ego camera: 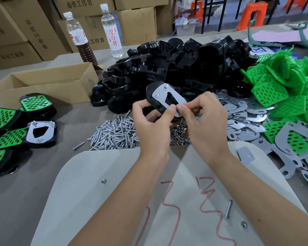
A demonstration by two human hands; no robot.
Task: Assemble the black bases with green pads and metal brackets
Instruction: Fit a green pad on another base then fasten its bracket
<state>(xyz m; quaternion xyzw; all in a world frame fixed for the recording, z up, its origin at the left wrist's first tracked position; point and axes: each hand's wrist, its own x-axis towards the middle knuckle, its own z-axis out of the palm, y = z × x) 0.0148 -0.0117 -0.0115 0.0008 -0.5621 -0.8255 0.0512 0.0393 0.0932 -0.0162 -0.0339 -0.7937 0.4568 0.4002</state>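
Two hands hold one black base (156, 103) up over the pile of screws (114, 134), the left hand (149, 119) gripping its edge and the right hand (203, 118) pinching the metal bracket (174, 100) onto it, so a nut probably comes next.

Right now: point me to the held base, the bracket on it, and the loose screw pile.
black base (150, 89), head view, bare upper-left rim.
metal bracket (161, 95), head view, flat plate left of its cutout.
screw pile (114, 134), head view, middle of heap.
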